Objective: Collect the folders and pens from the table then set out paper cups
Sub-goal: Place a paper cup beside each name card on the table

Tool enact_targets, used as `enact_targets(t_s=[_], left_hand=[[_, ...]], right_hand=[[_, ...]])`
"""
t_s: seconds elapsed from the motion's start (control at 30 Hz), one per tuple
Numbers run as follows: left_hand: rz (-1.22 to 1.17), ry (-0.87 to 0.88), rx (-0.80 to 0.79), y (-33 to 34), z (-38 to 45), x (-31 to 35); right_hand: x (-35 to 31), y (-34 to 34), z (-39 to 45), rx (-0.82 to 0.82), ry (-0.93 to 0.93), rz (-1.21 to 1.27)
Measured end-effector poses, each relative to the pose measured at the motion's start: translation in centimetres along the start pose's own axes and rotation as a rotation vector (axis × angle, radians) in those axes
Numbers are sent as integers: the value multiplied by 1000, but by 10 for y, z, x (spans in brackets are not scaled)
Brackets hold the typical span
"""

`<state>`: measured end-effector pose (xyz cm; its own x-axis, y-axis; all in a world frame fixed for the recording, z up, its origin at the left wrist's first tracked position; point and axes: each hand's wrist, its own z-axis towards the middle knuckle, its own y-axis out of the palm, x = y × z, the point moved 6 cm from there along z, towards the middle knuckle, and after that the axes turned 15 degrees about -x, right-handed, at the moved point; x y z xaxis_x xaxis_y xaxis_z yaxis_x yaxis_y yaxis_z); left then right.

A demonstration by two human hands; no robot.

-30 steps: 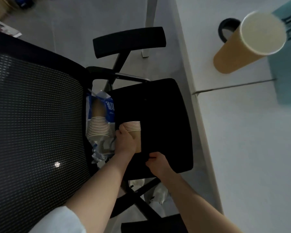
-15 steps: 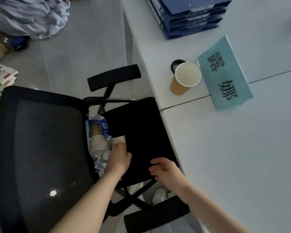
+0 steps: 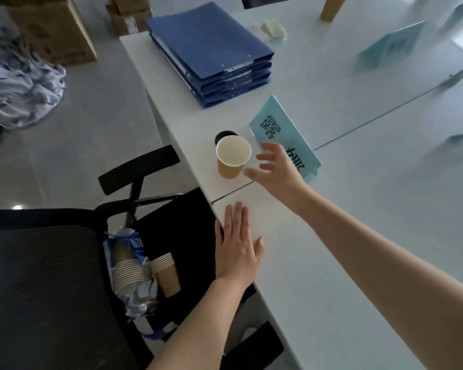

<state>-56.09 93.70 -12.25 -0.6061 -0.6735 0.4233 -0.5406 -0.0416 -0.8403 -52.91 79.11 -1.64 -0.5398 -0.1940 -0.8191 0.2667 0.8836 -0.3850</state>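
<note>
A brown paper cup [image 3: 231, 160] stands upright near the table's left edge, beside a teal name card [image 3: 284, 134]. My right hand [image 3: 277, 170] hovers open just right of the cup, fingers spread, not touching it. My left hand [image 3: 237, 248] lies flat and empty on the white table [image 3: 358, 236] at its edge. A short stack of brown cups [image 3: 166, 273] lies on the black chair seat [image 3: 182, 236], next to a torn blue sleeve of more cups [image 3: 127, 268]. Several blue folders [image 3: 211, 49] are stacked at the table's far left.
A mesh chair back [image 3: 43, 289] fills the lower left, with an armrest [image 3: 139, 169] near the table edge. More name cards [image 3: 390, 46] and another cup [image 3: 332, 6] stand farther along the table. Cardboard boxes [image 3: 56, 30] and crumpled cloth [image 3: 16, 84] sit on the floor.
My left hand let go of the cup stack on the seat and moved onto the table edge. My right hand rose from the seat to beside the standing cup. The view tilted up.
</note>
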Motion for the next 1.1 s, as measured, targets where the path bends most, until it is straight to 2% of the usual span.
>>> enact_targets(t_s=[0.13, 0.27, 0.47, 0.77, 0.93, 1.0, 1.1], left_hand=[[72, -11, 14, 7, -1, 3], [78, -2, 32, 6, 0, 4], [131, -5, 16, 7, 2, 4], [212, -48, 18, 7, 0, 5], [180, -228, 18, 12, -2, 20], [108, -318, 33, 18, -8, 41], [94, -358, 69, 35, -19, 73]], right_hand=[[-2, 13, 21, -70, -19, -81], [2, 29, 40, -72, -55, -151], [18, 33, 48, 117, -84, 127], [68, 5, -29, 258, -128, 238], [116, -41, -80, 341, -76, 195], [131, -62, -89, 343, -64, 177], [145, -86, -92, 292, -58, 187]])
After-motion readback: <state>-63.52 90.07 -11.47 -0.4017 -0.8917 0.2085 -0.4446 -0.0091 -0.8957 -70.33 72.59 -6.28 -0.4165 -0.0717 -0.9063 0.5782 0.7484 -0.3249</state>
